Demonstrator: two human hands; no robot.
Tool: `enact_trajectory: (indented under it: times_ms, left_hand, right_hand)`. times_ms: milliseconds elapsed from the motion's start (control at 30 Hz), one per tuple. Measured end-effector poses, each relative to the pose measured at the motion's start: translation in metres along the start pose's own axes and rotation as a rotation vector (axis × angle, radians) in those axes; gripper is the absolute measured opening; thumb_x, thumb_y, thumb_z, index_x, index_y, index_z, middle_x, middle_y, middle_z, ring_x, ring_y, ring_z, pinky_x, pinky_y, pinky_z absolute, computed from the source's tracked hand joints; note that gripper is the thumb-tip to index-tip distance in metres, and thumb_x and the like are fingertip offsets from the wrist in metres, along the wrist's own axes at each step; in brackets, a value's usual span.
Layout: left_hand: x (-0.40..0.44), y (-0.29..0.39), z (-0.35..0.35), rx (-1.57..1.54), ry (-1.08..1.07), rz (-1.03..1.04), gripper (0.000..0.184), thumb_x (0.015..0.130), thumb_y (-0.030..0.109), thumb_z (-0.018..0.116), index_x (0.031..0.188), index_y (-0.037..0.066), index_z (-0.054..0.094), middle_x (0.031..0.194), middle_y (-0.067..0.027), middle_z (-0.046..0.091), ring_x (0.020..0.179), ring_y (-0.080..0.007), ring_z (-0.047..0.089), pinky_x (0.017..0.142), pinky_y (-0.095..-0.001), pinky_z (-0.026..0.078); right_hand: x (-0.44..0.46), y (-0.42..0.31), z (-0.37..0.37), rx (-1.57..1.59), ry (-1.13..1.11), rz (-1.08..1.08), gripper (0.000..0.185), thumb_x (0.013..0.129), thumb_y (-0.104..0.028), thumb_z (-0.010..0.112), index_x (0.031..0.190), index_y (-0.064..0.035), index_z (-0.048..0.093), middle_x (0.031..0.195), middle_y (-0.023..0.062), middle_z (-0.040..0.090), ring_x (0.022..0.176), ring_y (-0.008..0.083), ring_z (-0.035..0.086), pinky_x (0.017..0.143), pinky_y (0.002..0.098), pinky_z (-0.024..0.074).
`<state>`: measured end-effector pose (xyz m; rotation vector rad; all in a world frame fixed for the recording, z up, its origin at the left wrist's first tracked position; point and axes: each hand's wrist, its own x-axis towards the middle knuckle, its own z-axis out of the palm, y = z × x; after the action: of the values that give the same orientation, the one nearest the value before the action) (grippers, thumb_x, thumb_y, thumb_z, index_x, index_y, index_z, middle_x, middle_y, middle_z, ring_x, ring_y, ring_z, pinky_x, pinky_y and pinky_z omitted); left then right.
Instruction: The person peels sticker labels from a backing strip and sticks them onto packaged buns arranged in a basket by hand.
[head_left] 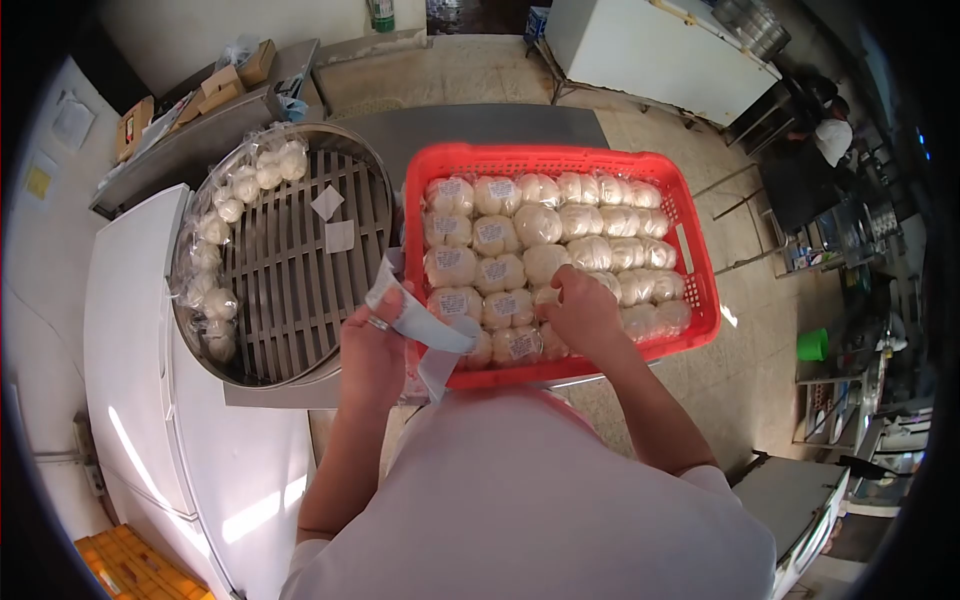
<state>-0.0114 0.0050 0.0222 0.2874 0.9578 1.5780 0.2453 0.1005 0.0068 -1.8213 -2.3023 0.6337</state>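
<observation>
My left hand [372, 345] is closed around a curling strip of label paper [425, 325], which hangs over the near left corner of the red plastic basket [708, 290]. Rows of steamed buns in clear plastic wrap [542, 225] fill the basket. Printed white labels [495, 232] show on buns in the two left columns; those farther right look bare. My right hand [582, 312] is over the buns in the near middle of the basket, fingers curled together and touching or just above one. Whatever its fingertips may hold is hidden.
Left of the basket stands a round slatted steamer [300, 260], with bagged buns [215, 230] along its left side and two paper squares [338, 236]. Both rest on a grey table [480, 125]. A white freezer [140, 330] stands at left. At far right is another person [830, 140].
</observation>
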Motion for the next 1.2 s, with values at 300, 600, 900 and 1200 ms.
enact_trajectory:
  times_ms: [300,600,900,1200]
  left_hand:
    - [-0.009,-0.031,0.007,0.065,-0.147,-0.158,0.024,0.098,0.016,0.068,0.113,-0.003,0.071,0.107,-0.0098,0.072,0.100,-0.0169,0.068,0.092,-0.0353,0.054]
    - [-0.011,-0.023,0.010,0.066,-0.035,-0.193,0.030,0.105,0.018,0.052,0.119,-0.007,0.062,0.118,-0.0162,0.067,0.105,-0.0260,0.068,0.090,-0.0413,0.056]
    - [-0.012,-0.020,0.016,0.210,-0.105,-0.180,0.030,0.103,0.010,0.045,0.117,-0.010,0.061,0.116,-0.0174,0.066,0.102,-0.0275,0.067,0.094,-0.0445,0.055]
    - [-0.008,-0.032,0.013,0.045,0.007,-0.203,0.027,0.101,0.009,0.051,0.115,-0.011,0.063,0.109,-0.0157,0.067,0.099,-0.0261,0.066,0.090,-0.0425,0.055]
  right_hand:
    - [-0.020,-0.083,-0.022,0.854,-0.185,-0.333,0.023,0.088,-0.007,0.077,0.107,0.0003,0.067,0.090,0.0049,0.068,0.083,0.0126,0.065,0.077,0.0292,0.0534]
    - [-0.020,-0.084,-0.008,0.796,-0.050,-0.527,0.018,0.088,-0.005,0.076,0.101,0.0008,0.066,0.087,0.0088,0.068,0.081,0.0161,0.065,0.072,0.0315,0.0537]
    - [-0.021,-0.082,-0.002,0.647,0.202,-0.721,0.020,0.084,-0.002,0.077,0.103,-0.0018,0.068,0.089,0.0123,0.067,0.074,0.0264,0.065,0.063,0.0350,0.0522]
    - [-0.019,-0.078,0.003,0.522,0.281,-0.766,0.013,0.085,-0.007,0.075,0.094,-0.0040,0.066,0.089,0.0127,0.063,0.079,0.0340,0.063,0.069,0.0423,0.0521]
